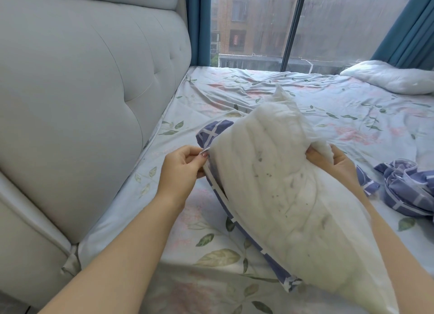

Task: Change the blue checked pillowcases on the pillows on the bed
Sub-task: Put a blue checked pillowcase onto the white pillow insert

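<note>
Stained white quilted pillow (281, 196), half out of its blue checked pillowcase (212, 131), tilts above the floral bed sheet (328, 97), with fingers of the left hand (180, 170) pinching the case's edge and those of the right hand (338, 163) gripping the pillow.

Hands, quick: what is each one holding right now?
Left hand: pinching the edge of the pillowcase.
Right hand: gripping a corner of the white pillow.
</note>
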Demonstrator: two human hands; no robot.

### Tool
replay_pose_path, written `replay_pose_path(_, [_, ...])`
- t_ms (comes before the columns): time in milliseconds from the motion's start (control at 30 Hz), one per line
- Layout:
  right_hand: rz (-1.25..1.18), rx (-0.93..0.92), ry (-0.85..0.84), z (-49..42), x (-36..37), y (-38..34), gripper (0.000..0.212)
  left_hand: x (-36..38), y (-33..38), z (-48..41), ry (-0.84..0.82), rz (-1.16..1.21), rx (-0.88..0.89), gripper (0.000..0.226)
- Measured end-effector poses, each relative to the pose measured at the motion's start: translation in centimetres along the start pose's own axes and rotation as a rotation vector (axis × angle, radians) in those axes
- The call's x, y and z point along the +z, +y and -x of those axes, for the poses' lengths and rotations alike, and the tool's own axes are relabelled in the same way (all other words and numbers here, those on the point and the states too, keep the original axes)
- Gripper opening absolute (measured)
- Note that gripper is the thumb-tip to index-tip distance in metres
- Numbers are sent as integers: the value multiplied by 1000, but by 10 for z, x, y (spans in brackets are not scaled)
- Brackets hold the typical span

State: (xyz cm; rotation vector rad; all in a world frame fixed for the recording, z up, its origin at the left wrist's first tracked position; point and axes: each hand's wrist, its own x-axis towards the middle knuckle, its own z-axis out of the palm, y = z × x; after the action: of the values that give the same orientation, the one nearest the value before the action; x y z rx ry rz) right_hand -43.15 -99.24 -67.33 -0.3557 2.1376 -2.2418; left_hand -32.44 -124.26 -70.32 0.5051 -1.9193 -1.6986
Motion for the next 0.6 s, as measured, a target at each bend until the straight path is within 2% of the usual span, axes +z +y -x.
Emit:
replay_pose_path(67, [45, -30, 4, 3, 3, -3, 84, -2, 9, 8, -142, 318, -168, 17])
replay_pose_path(167, [78, -35, -58, 7, 10, -7, 51, -4, 25, 19, -299, 656, -236, 30])
replay_pose_path(200, [81, -53, -89, 9, 13, -8, 48, -4, 30, 22, -350, 715, -237, 35])
replay_pose_path(267, [78, -79, -131, 13, 18, -8, 45, -5, 38, 28, -384, 720, -225, 42])
replay_pose_path(400, [75, -140, -154, 21, 30, -10, 18, -13, 48, 32, -362, 700, -175, 52])
replay_pose_path(500, [80, -149, -143, 24, 37, -10, 15, -18, 57, 39, -442, 859, -122, 50])
replay_pose_path(600, [92, -112, -140, 25, 44, -7, 18, -20, 58, 42, -510, 906, -89, 52])
